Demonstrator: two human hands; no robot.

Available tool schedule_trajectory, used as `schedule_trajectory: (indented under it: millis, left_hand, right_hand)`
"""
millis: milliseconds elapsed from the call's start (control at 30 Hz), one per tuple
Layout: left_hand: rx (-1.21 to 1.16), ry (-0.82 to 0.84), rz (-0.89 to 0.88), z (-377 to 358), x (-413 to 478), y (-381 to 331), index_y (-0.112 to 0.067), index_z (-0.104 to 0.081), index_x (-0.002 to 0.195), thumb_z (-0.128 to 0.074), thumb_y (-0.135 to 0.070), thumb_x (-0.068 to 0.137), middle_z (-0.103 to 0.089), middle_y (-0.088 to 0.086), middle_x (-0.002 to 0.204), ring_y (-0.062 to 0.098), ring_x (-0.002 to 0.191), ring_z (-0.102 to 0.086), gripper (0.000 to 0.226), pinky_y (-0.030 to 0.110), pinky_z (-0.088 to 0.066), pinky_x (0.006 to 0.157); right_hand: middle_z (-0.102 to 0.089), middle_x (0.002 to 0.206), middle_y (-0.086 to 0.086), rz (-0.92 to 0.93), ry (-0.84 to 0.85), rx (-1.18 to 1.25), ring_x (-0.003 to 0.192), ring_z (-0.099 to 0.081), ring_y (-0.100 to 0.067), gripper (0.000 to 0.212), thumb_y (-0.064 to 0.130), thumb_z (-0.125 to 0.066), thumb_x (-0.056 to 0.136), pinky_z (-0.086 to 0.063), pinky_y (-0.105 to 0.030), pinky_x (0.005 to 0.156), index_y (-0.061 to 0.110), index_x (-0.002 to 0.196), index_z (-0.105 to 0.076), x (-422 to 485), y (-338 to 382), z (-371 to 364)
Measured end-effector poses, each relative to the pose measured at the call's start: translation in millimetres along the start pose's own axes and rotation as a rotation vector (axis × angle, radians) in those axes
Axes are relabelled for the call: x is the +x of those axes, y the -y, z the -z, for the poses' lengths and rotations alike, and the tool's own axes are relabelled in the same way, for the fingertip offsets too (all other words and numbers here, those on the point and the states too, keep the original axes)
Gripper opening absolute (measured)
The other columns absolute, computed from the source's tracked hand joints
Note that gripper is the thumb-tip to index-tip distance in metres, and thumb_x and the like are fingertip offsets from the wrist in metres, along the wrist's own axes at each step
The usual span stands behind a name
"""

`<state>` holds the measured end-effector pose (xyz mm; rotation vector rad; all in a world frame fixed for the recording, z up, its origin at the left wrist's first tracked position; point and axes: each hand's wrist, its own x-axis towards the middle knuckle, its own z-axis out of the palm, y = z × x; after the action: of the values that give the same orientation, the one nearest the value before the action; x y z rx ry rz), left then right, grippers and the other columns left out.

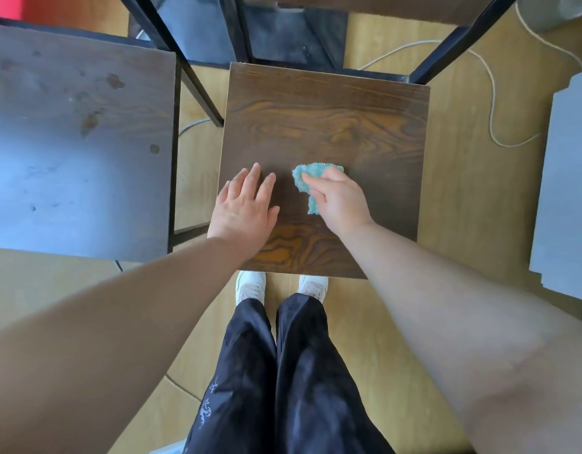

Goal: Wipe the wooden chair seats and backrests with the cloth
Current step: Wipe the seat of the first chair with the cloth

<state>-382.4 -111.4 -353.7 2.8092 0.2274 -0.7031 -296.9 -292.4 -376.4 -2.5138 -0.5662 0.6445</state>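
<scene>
In the head view, a pale print on the trousers (250, 371) is seen but cannot be read. The cloth (310, 181) is gripped by the curled fingers of the right hand (340, 199) and pressed against the middle of the chair seat (332, 119). The left hand (245, 208) is laid flat just beside it, fingers straight, nothing held.

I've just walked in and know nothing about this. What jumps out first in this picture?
The bright turquoise cloth stands out most, gripped by the right hand on the near half of the dark wooden chair seat in the middle. Beside it the left hand lies flat on the same seat. To the left, a second seat shows brown stains.
</scene>
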Motion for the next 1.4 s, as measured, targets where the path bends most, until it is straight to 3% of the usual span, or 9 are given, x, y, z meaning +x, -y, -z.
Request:
schedule_trajectory:
  millis: [367,500,600,767,867,1000,1167,1267,1400]
  left_hand:
    - [0.048,0.07,-0.046,-38,-68,-1,-0.023,-0.015,0.156,-0.035,-0.043,0.104,-0.011,0.007,0.165,0.028,0.151,-0.009,0.059,0.045,-0.014,0.121]
    - [0.056,0.076,-0.057,-41,-83,-4,-0.022,-0.017,0.156,-0.038,-0.041,0.103,-0.012,0.007,0.165,0.028,0.151,-0.01,0.059,0.044,-0.014,0.121]
    - [0.053,0.081,-0.072,-38,-91,-5,-0.02,-0.019,0.155,-0.039,-0.04,0.103,-0.013,0.008,0.165,0.028,0.151,-0.011,0.059,0.044,-0.014,0.121]
    - [0.064,0.067,-0.07,-33,-95,-9,-0.02,-0.019,0.155,-0.036,-0.041,0.104,-0.012,0.007,0.165,0.027,0.151,-0.01,0.058,0.043,-0.013,0.121]
    - [0.081,0.051,-0.069,-27,-84,-13,-0.021,-0.017,0.156,-0.036,-0.041,0.104,-0.011,0.007,0.165,0.027,0.151,-0.008,0.059,0.043,-0.013,0.121]
    - [0.085,0.015,-0.076,-12,-59,-24,-0.021,-0.018,0.156,-0.035,-0.041,0.104,-0.012,0.008,0.165,0.027,0.151,-0.009,0.058,0.043,-0.014,0.121]
    - [0.08,-0.037,-0.095,11,-16,-45,-0.021,-0.019,0.156,-0.037,-0.04,0.103,-0.013,0.008,0.165,0.027,0.151,-0.01,0.059,0.044,-0.015,0.122]
    - [0.098,-0.078,-0.113,28,20,-59,-0.021,-0.016,0.156,-0.034,-0.042,0.104,-0.011,0.008,0.165,0.027,0.151,-0.009,0.059,0.044,-0.014,0.121]
    - [0.137,-0.109,-0.121,47,69,-70,-0.022,-0.012,0.157,-0.03,-0.044,0.104,-0.007,0.007,0.166,0.026,0.151,-0.006,0.06,0.043,-0.013,0.122]
  right_hand:
    - [-0.051,0.103,0.001,-0.006,0.137,-0.016,0.096,-0.051,-0.016,0.035,0.025,-0.049,0.102,-0.046,-0.022,0.079,0.024,0.136,-0.055,-71,21,-36]
    - [-0.052,0.092,0.006,-0.082,0.15,0.129,0.086,-0.053,-0.01,0.029,0.036,-0.049,0.1,-0.042,-0.017,0.068,0.017,0.117,-0.064,-92,24,-49]
    - [-0.051,0.081,0.004,-0.077,0.129,0.191,0.076,-0.053,-0.013,0.025,0.033,-0.053,0.1,-0.041,-0.026,0.065,0.012,0.101,-0.065,-105,26,-55]
    - [-0.055,0.091,0.002,-0.037,0.151,0.147,0.085,-0.053,-0.016,0.026,0.026,-0.052,0.101,-0.044,-0.03,0.072,0.017,0.119,-0.068,-117,29,-53]
    - [-0.058,0.101,-0.001,-0.032,0.048,0.164,0.093,-0.054,-0.016,0.031,0.016,-0.053,0.099,-0.045,-0.024,0.078,0.018,0.127,-0.065,-112,24,-36]
    - [-0.056,0.104,0.002,-0.142,-0.085,0.221,0.093,-0.054,-0.01,0.03,0.015,-0.055,0.098,-0.035,0.002,0.069,0.016,0.126,-0.066,-89,5,2]
    - [-0.056,0.099,0.001,-0.238,-0.216,0.28,0.087,-0.054,-0.01,0.03,0.011,-0.057,0.095,-0.032,0.003,0.068,0.017,0.123,-0.068,-47,-27,51]
    - [-0.054,0.102,0.004,-0.279,-0.27,0.24,0.09,-0.056,-0.012,0.032,0.013,-0.055,0.097,-0.035,-0.001,0.071,0.019,0.126,-0.066,-12,-50,82]
    - [-0.056,0.114,0.0,-0.313,-0.35,0.193,0.103,-0.06,-0.017,0.032,0.016,-0.055,0.098,-0.056,-0.028,0.086,0.019,0.13,-0.063,36,-76,117]
